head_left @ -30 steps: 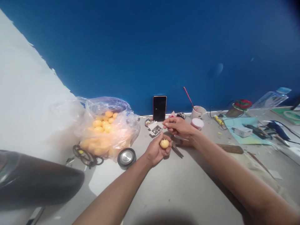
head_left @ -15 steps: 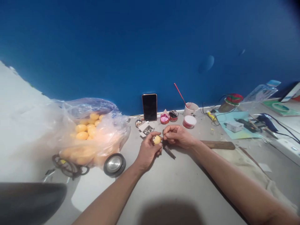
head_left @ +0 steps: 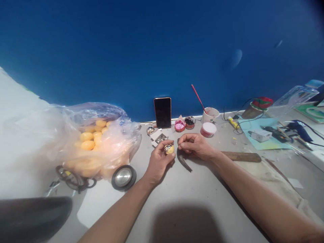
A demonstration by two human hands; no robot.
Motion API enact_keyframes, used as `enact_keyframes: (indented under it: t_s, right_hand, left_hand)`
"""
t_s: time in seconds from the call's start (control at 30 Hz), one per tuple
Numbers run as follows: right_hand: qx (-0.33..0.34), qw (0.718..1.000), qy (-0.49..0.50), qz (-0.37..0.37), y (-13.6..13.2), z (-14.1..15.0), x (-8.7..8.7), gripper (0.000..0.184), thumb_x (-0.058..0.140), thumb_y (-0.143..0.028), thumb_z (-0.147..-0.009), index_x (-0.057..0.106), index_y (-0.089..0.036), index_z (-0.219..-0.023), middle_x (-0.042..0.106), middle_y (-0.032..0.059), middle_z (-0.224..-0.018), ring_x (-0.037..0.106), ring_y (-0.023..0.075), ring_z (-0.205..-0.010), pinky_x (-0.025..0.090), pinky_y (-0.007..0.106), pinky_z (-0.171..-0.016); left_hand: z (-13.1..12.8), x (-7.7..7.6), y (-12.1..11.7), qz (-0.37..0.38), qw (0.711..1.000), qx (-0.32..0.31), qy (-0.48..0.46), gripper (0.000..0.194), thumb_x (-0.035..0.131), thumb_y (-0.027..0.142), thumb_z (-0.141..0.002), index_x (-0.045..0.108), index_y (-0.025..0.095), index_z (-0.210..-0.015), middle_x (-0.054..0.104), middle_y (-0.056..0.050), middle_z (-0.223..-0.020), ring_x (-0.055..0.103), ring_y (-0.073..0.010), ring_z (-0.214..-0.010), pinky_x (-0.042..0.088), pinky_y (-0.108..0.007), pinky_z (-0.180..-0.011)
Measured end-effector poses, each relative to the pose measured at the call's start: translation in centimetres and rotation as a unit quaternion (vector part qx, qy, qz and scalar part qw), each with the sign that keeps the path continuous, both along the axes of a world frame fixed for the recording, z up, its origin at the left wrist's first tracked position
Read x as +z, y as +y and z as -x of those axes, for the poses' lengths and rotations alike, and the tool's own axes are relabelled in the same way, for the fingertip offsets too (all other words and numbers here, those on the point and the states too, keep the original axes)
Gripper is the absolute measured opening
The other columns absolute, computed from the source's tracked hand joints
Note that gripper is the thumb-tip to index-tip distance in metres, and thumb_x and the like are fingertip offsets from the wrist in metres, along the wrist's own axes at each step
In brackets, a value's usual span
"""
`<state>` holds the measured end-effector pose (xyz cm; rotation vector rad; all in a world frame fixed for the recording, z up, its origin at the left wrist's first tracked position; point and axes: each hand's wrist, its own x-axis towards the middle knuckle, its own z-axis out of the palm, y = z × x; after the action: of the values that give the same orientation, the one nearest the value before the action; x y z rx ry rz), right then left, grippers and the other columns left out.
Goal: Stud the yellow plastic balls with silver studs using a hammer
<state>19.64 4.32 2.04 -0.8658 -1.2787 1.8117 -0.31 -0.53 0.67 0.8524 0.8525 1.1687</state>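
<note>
My left hand (head_left: pixel 159 162) is closed around a small yellow ball (head_left: pixel 169 149) with shiny dark and silvery pieces on its upper left side. To the right, my right hand (head_left: pixel 193 145) has thumb and fingertips pinched together, apart from the ball; whatever is in the pinch is too small to make out. Beneath that hand lies a hammer, its curved dark claw (head_left: pixel 185 162) and wooden handle (head_left: pixel 241 156) showing on either side of the wrist. A small open box (head_left: pixel 160 137) of shiny metal bits sits just behind my left hand.
A clear plastic bag (head_left: pixel 118 135) of yellow balls fills the left, beside a round metal-centred disc (head_left: pixel 124 178). Along the blue wall stand a phone (head_left: pixel 162 113), small red tubs (head_left: pixel 180 126) and a white cup (head_left: pixel 210 115) with a red stick. Tools lie on light-blue paper (head_left: pixel 246 126).
The yellow ball has turned in my left hand, and more of its shiny pieces now show. My right hand stays pinched beside it. The whole view has shifted slightly.
</note>
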Motion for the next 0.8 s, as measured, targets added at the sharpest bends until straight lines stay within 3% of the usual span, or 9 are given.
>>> enact_keyframes:
  t_s: [0.07, 0.27, 0.33, 0.47, 0.67, 0.8]
  right_hand:
    - [-0.003, 1.000, 0.003, 0.002, 0.0, 0.0, 0.0, 0.029, 0.091, -0.039, -0.078, 0.075, -0.017, -0.088, 0.053, -0.0055, -0.055, 0.038, 0.0074, -0.047, 0.026, 0.021, -0.045]
    - [0.006, 0.999, 0.035, 0.012, 0.3, -0.1, -0.4, 0.029, 0.090, -0.039, -0.079, 0.072, -0.018, -0.086, 0.052, -0.0064, -0.055, 0.036, 0.0066, -0.046, 0.027, 0.020, -0.044]
    - [0.000, 0.999, 0.040, 0.013, 0.5, -0.2, -0.6, 0.029, 0.090, -0.040, -0.079, 0.072, -0.019, -0.087, 0.053, -0.0061, -0.056, 0.036, 0.0069, -0.046, 0.025, 0.020, -0.043]
    - [-0.009, 0.999, 0.042, 0.012, 0.6, -0.3, -0.7, 0.032, 0.092, -0.042, -0.077, 0.072, -0.020, -0.086, 0.056, -0.0051, -0.058, 0.038, 0.0074, -0.048, 0.023, 0.020, -0.043]
    - [-0.013, 0.999, 0.051, 0.016, 0.4, 0.1, 0.0, 0.033, 0.093, -0.041, -0.074, 0.071, -0.019, -0.083, 0.058, -0.0050, -0.056, 0.038, 0.0070, -0.048, 0.025, 0.020, -0.044]
    - [-0.008, 0.999, 0.047, 0.015, 0.4, 0.1, 0.3, 0.031, 0.093, -0.039, -0.074, 0.072, -0.019, -0.083, 0.057, -0.0051, -0.056, 0.037, 0.0070, -0.047, 0.023, 0.020, -0.043]
  left_hand:
    - [0.0, -0.1, 0.1, 0.019, 0.999, -0.011, -0.047, 0.051, 0.091, 0.022, -0.072, 0.067, 0.019, -0.117, 0.059, 0.004, -0.074, 0.052, -0.0090, -0.057, 0.042, -0.022, -0.053]
    - [0.7, 0.3, 0.5, 0.106, 0.977, -0.052, -0.175, 0.050, 0.087, 0.023, -0.079, 0.067, 0.017, -0.124, 0.070, -0.010, -0.110, 0.062, -0.0127, -0.071, 0.050, -0.025, -0.060]
    - [1.0, 0.4, 0.6, 0.131, 0.967, -0.054, -0.211, 0.045, 0.085, 0.019, -0.080, 0.069, 0.015, -0.122, 0.070, -0.011, -0.109, 0.062, -0.0127, -0.075, 0.050, -0.023, -0.063]
    - [1.2, 0.3, 0.7, 0.133, 0.962, -0.056, -0.231, 0.042, 0.085, 0.017, -0.081, 0.070, 0.015, -0.120, 0.066, -0.005, -0.089, 0.059, -0.0121, -0.071, 0.047, -0.021, -0.060]
    - [0.9, 0.0, 0.6, 0.143, 0.958, -0.073, -0.237, 0.041, 0.080, 0.021, -0.087, 0.067, 0.018, -0.125, 0.072, -0.012, -0.110, 0.063, -0.0137, -0.073, 0.050, -0.024, -0.061]
    - [0.9, 0.0, 0.5, 0.144, 0.959, -0.070, -0.236, 0.036, 0.081, 0.018, -0.086, 0.068, 0.017, -0.120, 0.070, -0.008, -0.098, 0.064, -0.0137, -0.075, 0.051, -0.023, -0.064]
